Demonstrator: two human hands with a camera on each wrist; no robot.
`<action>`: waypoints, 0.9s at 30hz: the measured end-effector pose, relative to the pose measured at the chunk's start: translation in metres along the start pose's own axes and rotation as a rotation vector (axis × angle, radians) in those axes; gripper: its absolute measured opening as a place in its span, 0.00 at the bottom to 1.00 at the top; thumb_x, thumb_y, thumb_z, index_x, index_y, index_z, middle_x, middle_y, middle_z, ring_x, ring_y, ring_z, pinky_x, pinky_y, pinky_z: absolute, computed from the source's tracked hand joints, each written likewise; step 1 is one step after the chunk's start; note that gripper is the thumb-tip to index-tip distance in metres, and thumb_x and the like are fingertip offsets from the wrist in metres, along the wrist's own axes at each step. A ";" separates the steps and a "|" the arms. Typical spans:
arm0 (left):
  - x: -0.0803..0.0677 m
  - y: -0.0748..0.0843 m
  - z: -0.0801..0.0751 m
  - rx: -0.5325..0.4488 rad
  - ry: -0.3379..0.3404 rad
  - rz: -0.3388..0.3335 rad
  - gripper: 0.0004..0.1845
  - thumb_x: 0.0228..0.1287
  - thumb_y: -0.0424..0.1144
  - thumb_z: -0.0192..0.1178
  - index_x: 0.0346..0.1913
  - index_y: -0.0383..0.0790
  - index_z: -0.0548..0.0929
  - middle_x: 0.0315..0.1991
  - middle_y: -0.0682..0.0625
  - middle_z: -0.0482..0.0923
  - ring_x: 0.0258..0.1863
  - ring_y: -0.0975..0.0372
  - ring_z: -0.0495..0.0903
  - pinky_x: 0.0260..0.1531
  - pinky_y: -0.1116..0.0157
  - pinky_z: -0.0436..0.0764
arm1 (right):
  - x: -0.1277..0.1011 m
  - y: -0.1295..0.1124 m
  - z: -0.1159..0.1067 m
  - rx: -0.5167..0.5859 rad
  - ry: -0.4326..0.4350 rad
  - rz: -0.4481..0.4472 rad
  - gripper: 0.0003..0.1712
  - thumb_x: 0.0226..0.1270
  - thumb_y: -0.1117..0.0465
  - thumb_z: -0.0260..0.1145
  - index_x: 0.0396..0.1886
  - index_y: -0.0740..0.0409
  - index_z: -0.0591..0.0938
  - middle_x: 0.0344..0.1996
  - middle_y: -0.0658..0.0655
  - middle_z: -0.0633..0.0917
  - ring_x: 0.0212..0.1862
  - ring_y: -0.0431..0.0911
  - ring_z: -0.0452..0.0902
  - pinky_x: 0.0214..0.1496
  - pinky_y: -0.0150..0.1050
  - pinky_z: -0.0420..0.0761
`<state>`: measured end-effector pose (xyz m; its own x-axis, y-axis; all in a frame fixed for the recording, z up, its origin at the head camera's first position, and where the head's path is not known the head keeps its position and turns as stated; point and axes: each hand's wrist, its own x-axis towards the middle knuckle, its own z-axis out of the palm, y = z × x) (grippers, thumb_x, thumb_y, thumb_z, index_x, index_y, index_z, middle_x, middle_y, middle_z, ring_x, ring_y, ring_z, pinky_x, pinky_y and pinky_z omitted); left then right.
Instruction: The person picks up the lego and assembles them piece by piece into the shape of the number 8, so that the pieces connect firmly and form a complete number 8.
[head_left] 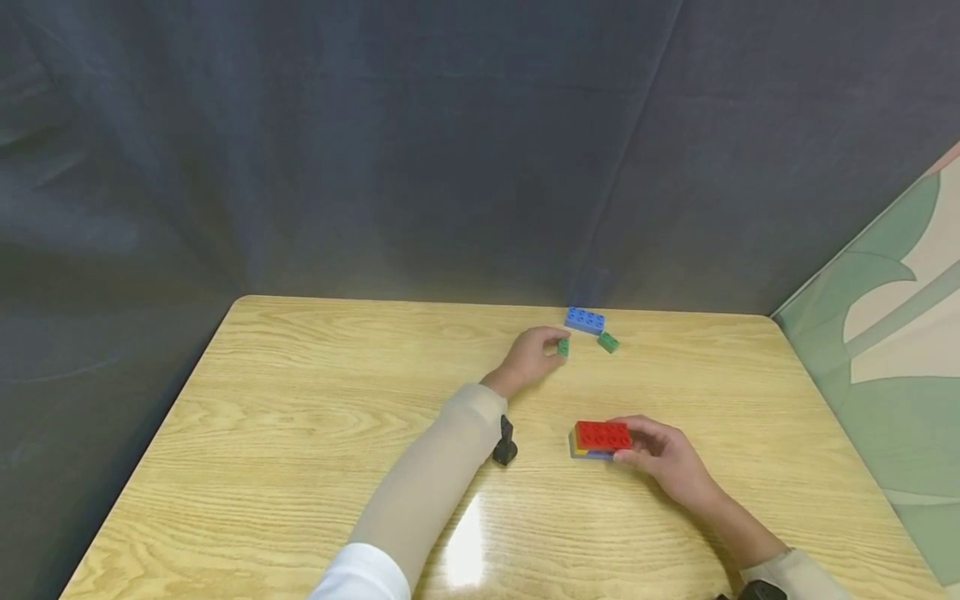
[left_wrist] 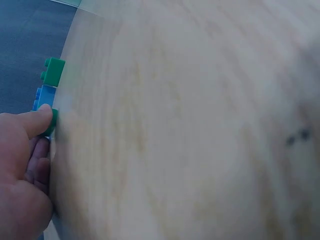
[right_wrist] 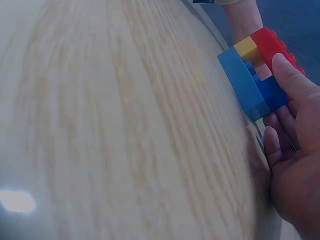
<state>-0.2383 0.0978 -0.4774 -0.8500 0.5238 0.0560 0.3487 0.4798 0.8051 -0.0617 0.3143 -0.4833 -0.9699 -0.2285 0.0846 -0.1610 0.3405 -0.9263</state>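
Observation:
My left hand (head_left: 531,357) reaches to the far part of the table and pinches a small green brick (head_left: 563,347) between thumb and fingers. In the left wrist view the thumb covers part of that brick. Close beyond it lie a long blue brick (head_left: 585,320) and a second small green brick (head_left: 608,342). Nearer the front, my right hand (head_left: 667,457) grips the right end of a brick stack. Its top is a red brick (head_left: 602,435) with studs up. Under the red, a yellow brick (right_wrist: 246,48) and a dark blue brick (right_wrist: 272,94) sit apart on a long blue base brick (right_wrist: 242,82).
The wooden table (head_left: 300,417) ends at a dark cloth (head_left: 450,167) along the back. At the right stands a panel with green leaf shapes (head_left: 885,350). A black wrist mount (head_left: 505,446) sticks out from the left sleeve.

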 end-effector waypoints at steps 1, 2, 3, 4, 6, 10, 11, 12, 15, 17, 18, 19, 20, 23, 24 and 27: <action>0.000 -0.001 0.001 -0.004 0.005 0.000 0.22 0.69 0.32 0.65 0.66 0.39 0.79 0.66 0.47 0.78 0.66 0.57 0.75 0.69 0.66 0.68 | 0.000 0.000 0.000 0.002 0.000 -0.002 0.22 0.66 0.71 0.70 0.59 0.70 0.80 0.49 0.44 0.86 0.42 0.40 0.82 0.42 0.31 0.82; 0.000 -0.002 0.001 -0.012 0.009 0.000 0.22 0.70 0.33 0.65 0.66 0.39 0.79 0.66 0.47 0.78 0.65 0.57 0.75 0.69 0.66 0.68 | 0.000 0.000 0.000 0.001 0.000 -0.004 0.22 0.66 0.71 0.70 0.59 0.70 0.80 0.49 0.43 0.86 0.42 0.40 0.82 0.42 0.31 0.82; 0.000 -0.003 0.002 -0.018 0.013 0.002 0.22 0.70 0.33 0.65 0.66 0.39 0.79 0.65 0.47 0.78 0.65 0.57 0.76 0.69 0.66 0.68 | 0.000 0.000 0.000 0.000 -0.001 -0.008 0.22 0.66 0.71 0.70 0.59 0.70 0.80 0.49 0.44 0.86 0.42 0.40 0.82 0.42 0.31 0.82; 0.000 -0.004 0.002 -0.024 0.016 0.004 0.22 0.70 0.33 0.65 0.66 0.39 0.79 0.65 0.47 0.78 0.65 0.57 0.76 0.68 0.66 0.69 | 0.000 0.000 0.000 0.001 -0.001 -0.010 0.22 0.66 0.72 0.70 0.59 0.70 0.80 0.49 0.44 0.86 0.42 0.40 0.82 0.42 0.31 0.82; 0.001 -0.004 0.003 -0.033 0.021 0.010 0.22 0.71 0.33 0.64 0.66 0.39 0.79 0.65 0.47 0.78 0.64 0.57 0.76 0.67 0.67 0.69 | 0.000 0.000 0.001 -0.004 -0.001 -0.019 0.22 0.65 0.72 0.70 0.59 0.70 0.80 0.49 0.44 0.86 0.41 0.40 0.81 0.42 0.30 0.82; 0.002 -0.004 0.002 -0.044 0.018 0.013 0.22 0.72 0.33 0.63 0.66 0.38 0.79 0.65 0.46 0.78 0.63 0.57 0.77 0.66 0.67 0.71 | 0.000 0.000 0.000 -0.011 0.002 -0.028 0.22 0.65 0.72 0.71 0.59 0.70 0.80 0.49 0.44 0.86 0.40 0.41 0.81 0.41 0.30 0.82; 0.002 -0.003 0.002 -0.046 0.016 0.012 0.22 0.72 0.33 0.63 0.66 0.38 0.79 0.64 0.46 0.78 0.63 0.57 0.77 0.66 0.67 0.72 | 0.000 0.000 0.000 -0.013 0.003 -0.029 0.22 0.65 0.72 0.71 0.59 0.70 0.80 0.49 0.44 0.86 0.40 0.41 0.80 0.41 0.30 0.81; 0.002 -0.003 0.002 -0.048 0.014 0.012 0.22 0.72 0.33 0.63 0.66 0.38 0.78 0.65 0.45 0.78 0.63 0.57 0.78 0.65 0.67 0.72 | 0.000 0.000 0.000 -0.015 0.003 -0.029 0.22 0.65 0.72 0.71 0.59 0.70 0.80 0.49 0.44 0.86 0.39 0.41 0.80 0.41 0.30 0.81; 0.002 -0.002 0.001 -0.047 0.006 0.012 0.21 0.72 0.33 0.63 0.66 0.37 0.78 0.65 0.46 0.78 0.63 0.57 0.78 0.65 0.67 0.72 | 0.000 0.000 -0.001 -0.019 0.006 -0.018 0.22 0.65 0.71 0.71 0.59 0.69 0.80 0.49 0.44 0.86 0.40 0.41 0.81 0.41 0.30 0.82; 0.002 -0.001 0.000 -0.045 0.001 0.013 0.21 0.72 0.34 0.63 0.66 0.37 0.78 0.65 0.46 0.78 0.62 0.57 0.78 0.65 0.67 0.72 | 0.000 0.000 -0.001 -0.020 0.011 -0.010 0.22 0.65 0.71 0.71 0.59 0.69 0.80 0.49 0.44 0.86 0.40 0.41 0.81 0.41 0.30 0.82; 0.002 -0.001 -0.001 -0.044 -0.001 0.012 0.21 0.72 0.34 0.62 0.66 0.37 0.78 0.65 0.46 0.78 0.62 0.57 0.78 0.65 0.68 0.72 | 0.000 0.000 -0.001 -0.020 0.012 -0.007 0.22 0.65 0.71 0.71 0.59 0.69 0.81 0.49 0.43 0.86 0.40 0.41 0.81 0.41 0.30 0.82; 0.002 0.000 -0.001 -0.044 -0.002 0.013 0.21 0.72 0.33 0.63 0.66 0.37 0.78 0.65 0.46 0.78 0.62 0.57 0.78 0.65 0.68 0.72 | 0.000 0.001 -0.001 -0.019 0.014 -0.006 0.22 0.64 0.71 0.71 0.58 0.69 0.81 0.48 0.43 0.86 0.40 0.41 0.81 0.41 0.30 0.82; 0.001 0.000 -0.002 -0.045 -0.002 0.015 0.21 0.72 0.33 0.63 0.66 0.37 0.78 0.65 0.46 0.77 0.62 0.57 0.78 0.64 0.68 0.73 | 0.000 0.001 -0.001 -0.022 0.014 -0.009 0.22 0.65 0.71 0.71 0.59 0.69 0.80 0.48 0.43 0.86 0.40 0.41 0.81 0.41 0.30 0.82; -0.001 0.002 -0.003 -0.051 -0.002 0.017 0.21 0.72 0.33 0.63 0.66 0.37 0.78 0.65 0.45 0.77 0.63 0.56 0.78 0.64 0.68 0.73 | 0.000 0.001 -0.001 -0.008 0.009 -0.013 0.23 0.65 0.71 0.71 0.59 0.70 0.80 0.49 0.43 0.86 0.39 0.41 0.81 0.41 0.31 0.82; -0.001 0.002 -0.004 -0.054 -0.003 0.017 0.21 0.72 0.33 0.63 0.66 0.37 0.78 0.66 0.45 0.77 0.63 0.56 0.77 0.64 0.68 0.73 | 0.000 0.001 0.000 -0.004 0.004 -0.017 0.23 0.65 0.71 0.71 0.59 0.70 0.80 0.49 0.43 0.86 0.39 0.41 0.81 0.41 0.31 0.82; -0.002 0.004 -0.005 -0.060 -0.008 0.020 0.21 0.72 0.33 0.63 0.66 0.38 0.78 0.66 0.45 0.76 0.63 0.55 0.77 0.63 0.68 0.74 | 0.000 0.001 0.000 0.007 -0.003 -0.020 0.23 0.65 0.72 0.70 0.59 0.71 0.80 0.49 0.44 0.86 0.40 0.41 0.82 0.40 0.31 0.82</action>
<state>-0.2370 0.0947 -0.4713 -0.8399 0.5385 0.0679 0.3411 0.4263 0.8378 -0.0615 0.3144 -0.4839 -0.9659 -0.2378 0.1022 -0.1792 0.3297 -0.9269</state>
